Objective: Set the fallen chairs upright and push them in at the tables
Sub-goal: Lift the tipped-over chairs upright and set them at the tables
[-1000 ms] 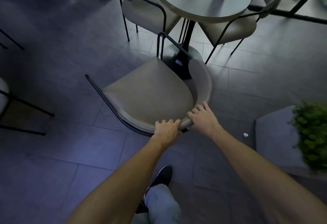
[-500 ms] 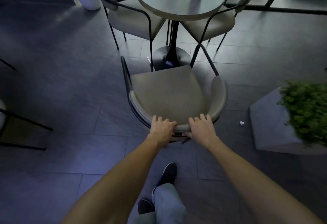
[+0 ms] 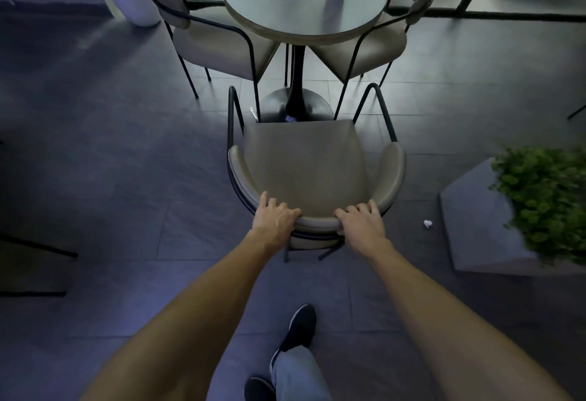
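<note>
While the head view looks down over both forearms, chair (image 3: 304, 162): upright on its legs, seat turned to the round table (image 3: 285, 4), front edge near the pedestal base (image 3: 295, 105), backrest nearest the person.
Left hand (image 3: 274, 220): fingers curled over the left part of the backrest's top, gripping it.
Right hand (image 3: 361, 224): fingers curled over the right part of the same backrest, gripping it, apart from the other hand.
Neighbour chairs: left one (image 3: 215, 42) and right one (image 3: 374, 48), upright, seats partly under the tabletop.
Planter (image 3: 475, 226): grey block with greenery, right of the chair.
Paper scrap (image 3: 428, 223): white, on the tiles between chair and planter.
Shoe (image 3: 299, 327): dark, on the floor behind the chair.
</note>
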Demonstrator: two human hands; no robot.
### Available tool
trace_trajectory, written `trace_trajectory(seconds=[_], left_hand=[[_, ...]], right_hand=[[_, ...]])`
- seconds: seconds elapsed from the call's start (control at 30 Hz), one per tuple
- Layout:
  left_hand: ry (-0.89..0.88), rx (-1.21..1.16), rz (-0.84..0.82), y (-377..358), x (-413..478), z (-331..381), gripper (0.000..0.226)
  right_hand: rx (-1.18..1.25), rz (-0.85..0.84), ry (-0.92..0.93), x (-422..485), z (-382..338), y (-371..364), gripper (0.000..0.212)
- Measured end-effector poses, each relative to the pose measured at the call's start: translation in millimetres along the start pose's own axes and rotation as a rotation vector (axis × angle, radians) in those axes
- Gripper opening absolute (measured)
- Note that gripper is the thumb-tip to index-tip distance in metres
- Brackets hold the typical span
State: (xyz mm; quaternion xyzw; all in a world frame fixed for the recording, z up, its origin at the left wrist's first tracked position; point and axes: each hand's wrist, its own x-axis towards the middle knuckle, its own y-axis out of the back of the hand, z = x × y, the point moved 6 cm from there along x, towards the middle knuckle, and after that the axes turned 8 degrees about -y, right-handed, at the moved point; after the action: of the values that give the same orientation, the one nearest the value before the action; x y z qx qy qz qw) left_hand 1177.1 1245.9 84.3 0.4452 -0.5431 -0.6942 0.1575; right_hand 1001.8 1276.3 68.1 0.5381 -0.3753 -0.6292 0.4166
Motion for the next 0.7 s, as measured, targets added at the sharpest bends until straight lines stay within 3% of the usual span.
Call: trace_trajectory(seconds=[0.7], left_hand=[[0.054, -0.013, 0.059, 65.2, 130.5, -89.2, 0.039]], right_hand=[[-0.021, 0.010, 0.027, 149.2, 10.4, 69.4, 0.025]])
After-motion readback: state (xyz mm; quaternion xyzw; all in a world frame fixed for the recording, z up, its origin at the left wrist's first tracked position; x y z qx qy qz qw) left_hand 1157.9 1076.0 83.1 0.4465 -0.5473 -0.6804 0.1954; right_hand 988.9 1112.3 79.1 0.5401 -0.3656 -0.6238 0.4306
